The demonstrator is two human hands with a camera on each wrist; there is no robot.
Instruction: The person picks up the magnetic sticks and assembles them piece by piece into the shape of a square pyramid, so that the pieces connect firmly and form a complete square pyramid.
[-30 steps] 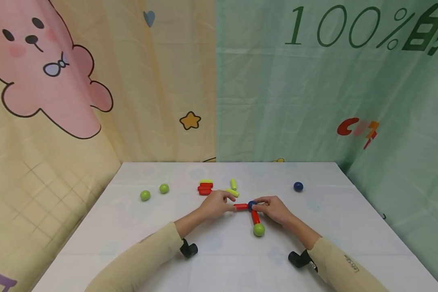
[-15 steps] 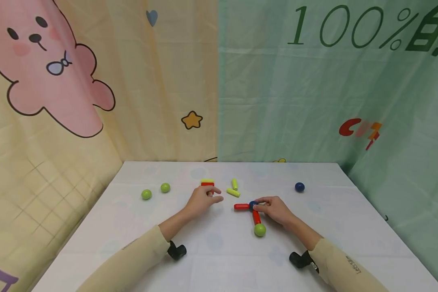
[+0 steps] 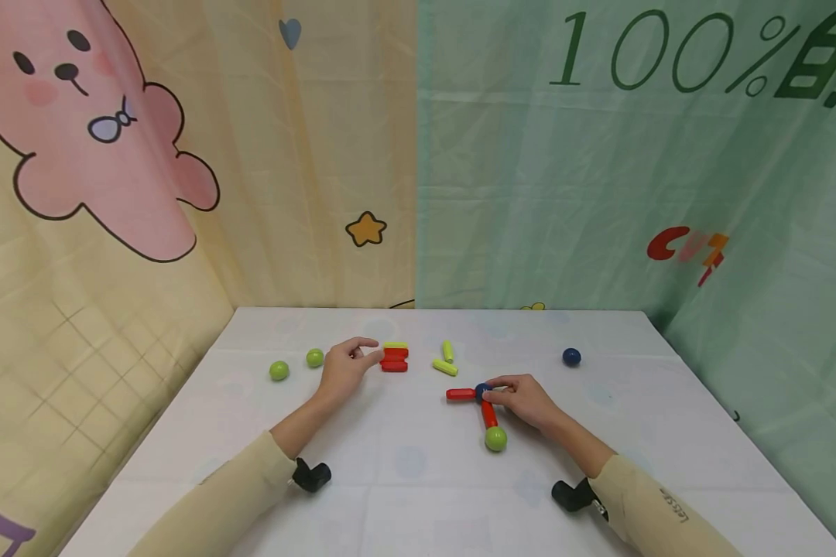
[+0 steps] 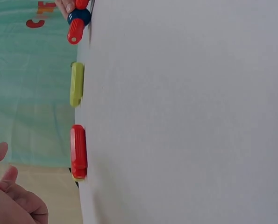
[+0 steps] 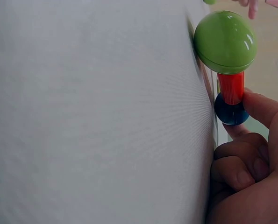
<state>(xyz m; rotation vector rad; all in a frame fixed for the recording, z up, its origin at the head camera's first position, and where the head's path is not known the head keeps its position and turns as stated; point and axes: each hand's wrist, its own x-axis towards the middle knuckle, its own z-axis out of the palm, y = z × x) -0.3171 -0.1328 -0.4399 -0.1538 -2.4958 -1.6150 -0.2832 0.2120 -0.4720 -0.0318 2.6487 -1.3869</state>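
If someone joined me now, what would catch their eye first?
Probably the big pink cartoon bear on the yellow cloth at the head view's upper left. Then, on the white table, the right hand pinching a blue ball joined to two red sticks, the nearer one tipped with a green ball.

left hand (image 3: pixel 344 371): moved leftward, from the end of the joined red stick (image 3: pixel 460 394) to the left side of the loose red sticks (image 3: pixel 394 366); these, partly covered half a second ago, now uncovered.
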